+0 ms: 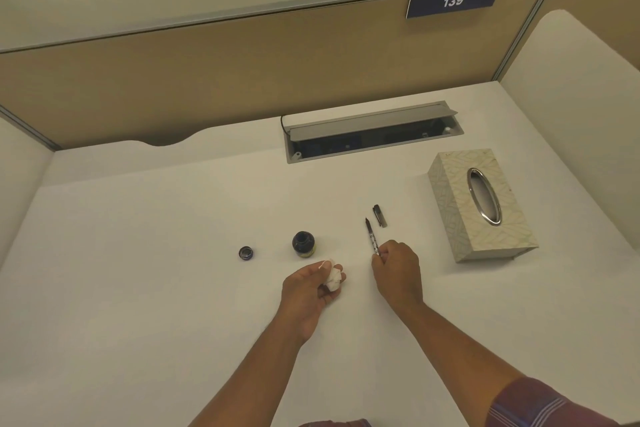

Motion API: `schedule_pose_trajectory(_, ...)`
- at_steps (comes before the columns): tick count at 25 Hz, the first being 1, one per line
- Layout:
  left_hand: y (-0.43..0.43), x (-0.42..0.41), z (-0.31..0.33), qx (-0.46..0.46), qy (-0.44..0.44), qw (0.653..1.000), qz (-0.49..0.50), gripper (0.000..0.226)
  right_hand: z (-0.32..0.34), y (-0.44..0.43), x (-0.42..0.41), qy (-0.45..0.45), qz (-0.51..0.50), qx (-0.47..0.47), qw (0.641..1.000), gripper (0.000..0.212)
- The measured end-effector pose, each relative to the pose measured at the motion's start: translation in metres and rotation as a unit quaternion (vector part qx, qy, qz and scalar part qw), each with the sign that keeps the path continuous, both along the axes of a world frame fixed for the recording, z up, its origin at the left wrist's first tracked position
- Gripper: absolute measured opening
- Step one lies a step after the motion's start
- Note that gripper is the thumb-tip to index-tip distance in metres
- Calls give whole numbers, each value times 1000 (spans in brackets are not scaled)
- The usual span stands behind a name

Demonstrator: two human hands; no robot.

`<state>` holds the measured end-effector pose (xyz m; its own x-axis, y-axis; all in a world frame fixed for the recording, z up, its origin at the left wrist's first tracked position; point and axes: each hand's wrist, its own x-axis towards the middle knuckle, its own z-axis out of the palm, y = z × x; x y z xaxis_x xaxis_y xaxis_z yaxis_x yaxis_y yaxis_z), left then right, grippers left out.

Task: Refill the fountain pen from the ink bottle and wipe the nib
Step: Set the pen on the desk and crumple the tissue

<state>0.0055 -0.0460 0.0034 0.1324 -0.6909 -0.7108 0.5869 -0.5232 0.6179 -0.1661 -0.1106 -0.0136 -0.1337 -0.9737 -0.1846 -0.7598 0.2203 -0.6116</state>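
My right hand (398, 274) grips the lower end of the fountain pen (371, 236), whose dark nib points away from me over the white desk. My left hand (311, 291) is closed on a crumpled white tissue (333, 277) that shows a few small stains. The open ink bottle (303, 244) stands upright just beyond my left hand, and its round dark lid (246, 253) lies to its left. The pen cap (380, 216) lies on the desk just beyond the nib, to the right.
A patterned tissue box (450, 177) with an oval metal slot sits at the right. An open grey cable tray (372, 130) is set into the desk at the back. Tan partition walls (242, 66) enclose the desk (138, 270).
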Motion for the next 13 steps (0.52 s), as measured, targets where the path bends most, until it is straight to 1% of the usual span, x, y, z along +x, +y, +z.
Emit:
schedule_pose_trajectory(2,-1,-1,-4,5,2,1000,-4,12,-2,-1,0,4,-1,0,1000,9)
schedule_pose_trajectory(5,-2,-3,-9,1,-1,1000,-12,15,-3,-1,1,19,-2,2,1000,12)
schedule_pose_trajectory(8,-3,-4,-11,-4,-9,1000,0,16,-1,-1,2,32,-9,7,999,12)
schedule_pose_trajectory(13,-4,-4,-7,-1,-12,1000,1,21,3,0,1,35,-8,17,999,17)
